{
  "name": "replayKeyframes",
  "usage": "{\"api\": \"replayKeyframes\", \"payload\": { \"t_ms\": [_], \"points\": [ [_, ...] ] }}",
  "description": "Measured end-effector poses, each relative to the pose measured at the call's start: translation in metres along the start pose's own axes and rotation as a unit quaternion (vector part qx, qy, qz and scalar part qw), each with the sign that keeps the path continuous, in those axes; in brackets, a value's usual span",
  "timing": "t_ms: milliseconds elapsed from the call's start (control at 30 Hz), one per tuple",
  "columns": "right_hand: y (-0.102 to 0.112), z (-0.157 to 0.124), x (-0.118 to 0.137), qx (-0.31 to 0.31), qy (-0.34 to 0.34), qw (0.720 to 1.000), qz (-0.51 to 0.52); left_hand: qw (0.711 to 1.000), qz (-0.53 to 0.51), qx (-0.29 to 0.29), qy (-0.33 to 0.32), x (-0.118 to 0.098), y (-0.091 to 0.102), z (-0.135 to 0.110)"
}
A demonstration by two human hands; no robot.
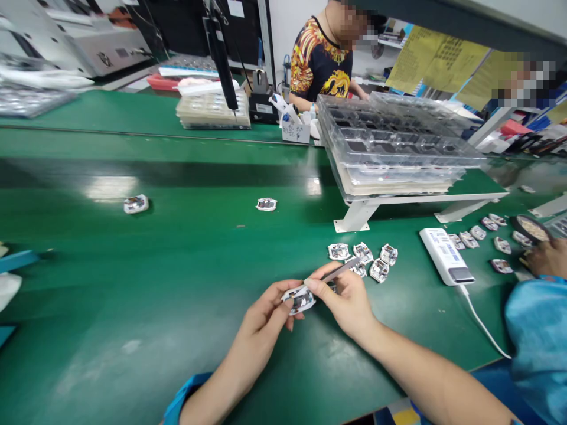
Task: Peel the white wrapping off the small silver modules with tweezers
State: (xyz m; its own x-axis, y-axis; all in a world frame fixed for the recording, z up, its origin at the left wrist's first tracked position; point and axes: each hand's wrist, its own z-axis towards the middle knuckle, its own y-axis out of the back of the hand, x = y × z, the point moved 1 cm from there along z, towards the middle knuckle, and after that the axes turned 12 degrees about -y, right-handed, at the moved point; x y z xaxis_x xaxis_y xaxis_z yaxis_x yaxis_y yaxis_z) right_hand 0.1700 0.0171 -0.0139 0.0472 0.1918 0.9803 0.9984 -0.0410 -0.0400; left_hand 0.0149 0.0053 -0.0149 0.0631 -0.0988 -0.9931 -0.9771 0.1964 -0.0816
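Pinching the small white module (299, 300) in your left hand (266, 313), you steady it just above the bench (177, 265) so the slim tool (341, 271), clamped in the grip of your right hand (349, 302), meets it, spare modules (363, 260) lying just beyond.

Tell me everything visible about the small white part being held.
The small white part is a flat, rounded, plastic-looking shell with dark components in its open face. The left hand pinches its edge, holding it above the green table. The right hand holds a thin grey tool to it.
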Motion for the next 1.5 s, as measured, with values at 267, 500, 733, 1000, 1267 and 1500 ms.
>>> {"api": "replayKeyframes", "payload": {
  "t_ms": [267,500,733,1000,1267,1500],
  "points": [
    [0.001,0.001,-0.002,0.013,-0.003,0.999,0.041,1.000,-0.007,0.005,0.000,0.001,0.002,-0.001],
    [0.001,0.001,-0.003,0.019,0.007,0.999,0.047,1.000,-0.026,0.007,0.001,0.000,0.002,0.000],
    [0.000,0.002,-0.001,0.019,-0.013,0.998,0.063,1.000,-0.020,0.021,0.000,0.000,0.003,0.001],
    [0.001,0.000,0.000,0.008,0.005,0.999,0.045,0.999,0.009,0.033,0.004,-0.004,0.007,0.001],
    [0.000,0.000,-0.001,0.002,0.007,0.999,0.047,0.999,0.017,0.026,0.008,-0.003,0.007,0.003],
    [0.000,0.000,-0.001,-0.011,0.016,0.999,0.048,0.995,-0.081,-0.019,0.048,-0.011,0.006,0.003]
  ]
}}
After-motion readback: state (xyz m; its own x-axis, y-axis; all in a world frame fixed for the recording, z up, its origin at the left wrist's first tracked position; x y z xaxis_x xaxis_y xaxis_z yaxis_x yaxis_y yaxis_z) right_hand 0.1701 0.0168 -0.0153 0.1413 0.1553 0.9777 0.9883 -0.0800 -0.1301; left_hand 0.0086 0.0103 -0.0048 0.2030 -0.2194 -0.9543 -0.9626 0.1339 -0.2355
